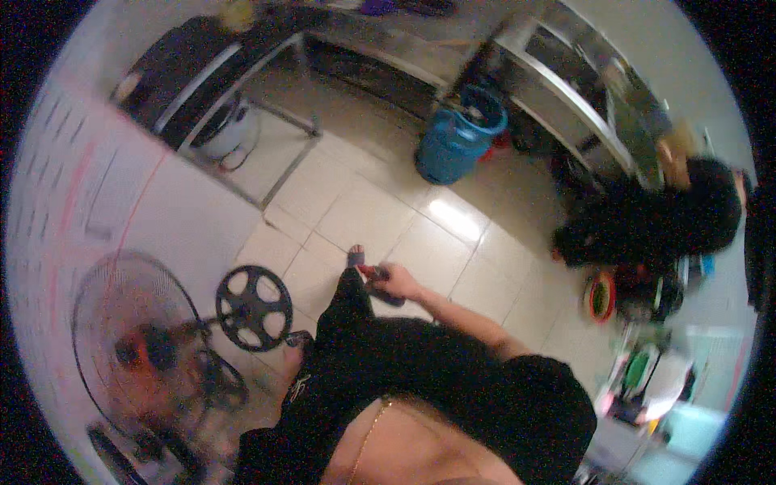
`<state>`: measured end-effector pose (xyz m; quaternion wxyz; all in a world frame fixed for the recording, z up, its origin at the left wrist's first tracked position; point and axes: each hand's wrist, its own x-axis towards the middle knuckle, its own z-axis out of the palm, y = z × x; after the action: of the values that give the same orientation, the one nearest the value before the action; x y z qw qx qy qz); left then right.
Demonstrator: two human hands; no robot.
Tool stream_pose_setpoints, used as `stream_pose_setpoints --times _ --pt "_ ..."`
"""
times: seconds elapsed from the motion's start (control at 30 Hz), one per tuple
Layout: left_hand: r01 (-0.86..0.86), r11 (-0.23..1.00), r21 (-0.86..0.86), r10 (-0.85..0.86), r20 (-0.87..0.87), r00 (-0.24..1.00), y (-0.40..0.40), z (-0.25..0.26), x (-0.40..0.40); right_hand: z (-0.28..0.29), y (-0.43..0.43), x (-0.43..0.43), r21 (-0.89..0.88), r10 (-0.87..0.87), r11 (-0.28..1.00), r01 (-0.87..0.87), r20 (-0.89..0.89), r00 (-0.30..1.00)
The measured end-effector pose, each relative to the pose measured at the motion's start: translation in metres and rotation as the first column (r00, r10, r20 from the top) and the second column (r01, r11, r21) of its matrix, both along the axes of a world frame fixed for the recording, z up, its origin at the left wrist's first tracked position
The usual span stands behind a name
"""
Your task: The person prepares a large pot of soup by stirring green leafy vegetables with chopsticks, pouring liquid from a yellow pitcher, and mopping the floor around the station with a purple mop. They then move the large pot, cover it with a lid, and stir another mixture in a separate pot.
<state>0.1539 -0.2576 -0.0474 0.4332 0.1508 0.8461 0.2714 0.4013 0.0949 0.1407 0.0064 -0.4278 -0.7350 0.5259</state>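
Note:
My right hand (397, 282) is closed around a dark object with a red end (368, 272); blur hides exactly what it is. It hangs in front of my dark clothing, above the tiled floor (348, 203) and close to my sandalled foot (356, 253). At my other side, my left hand (293, 350) shows only in part. A small dark item (299, 337) lies at its fingers, and whether the hand grips it is unclear. Just beyond the left hand is the round, spoked base (254, 308) of a standing fan.
The fan's wire cage (133, 267) stands by the white wall. A blue gas cylinder (451, 145) stands near metal counters (564, 91). One person in black (655, 212) bends near a red-rimmed basket of greens (601, 296). Another person (182, 66) is beyond a metal frame table (285, 176).

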Motion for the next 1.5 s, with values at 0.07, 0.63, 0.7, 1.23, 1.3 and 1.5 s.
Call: stream_pose_setpoints --times 0.07,0.63,0.7,1.23,1.3,1.5 --pt "-0.016 1.000 0.010 0.016 0.055 0.998 0.050 0.004 -0.039 0.001 0.016 -0.006 0.072 -0.040 0.997 0.032 0.106 0.994" --pt "0.710 0.422 0.564 -0.783 0.622 -0.028 0.543 0.193 0.170 0.082 0.117 0.093 -0.385 -0.860 0.495 0.779 -0.348 0.374" --pt "0.675 0.301 0.674 -0.857 0.501 -0.119 0.548 0.221 0.226 0.059 0.134 0.121 0.459 -0.738 0.488 0.742 -0.237 0.632" --pt "0.664 0.725 0.184 -0.618 0.598 0.510 0.678 0.140 0.422 0.036 0.235 0.387 -0.549 -0.963 0.195 0.813 0.049 0.264" --pt "0.651 0.741 0.164 -0.593 0.614 0.521 0.713 0.085 0.463 -0.012 0.236 0.420 -0.565 -0.983 0.146 0.812 0.009 0.184" --pt "0.878 0.440 0.187 -0.782 0.561 0.272 0.853 -0.044 0.660 -0.072 0.313 0.503 -0.286 -0.983 0.045 0.957 0.158 0.093"
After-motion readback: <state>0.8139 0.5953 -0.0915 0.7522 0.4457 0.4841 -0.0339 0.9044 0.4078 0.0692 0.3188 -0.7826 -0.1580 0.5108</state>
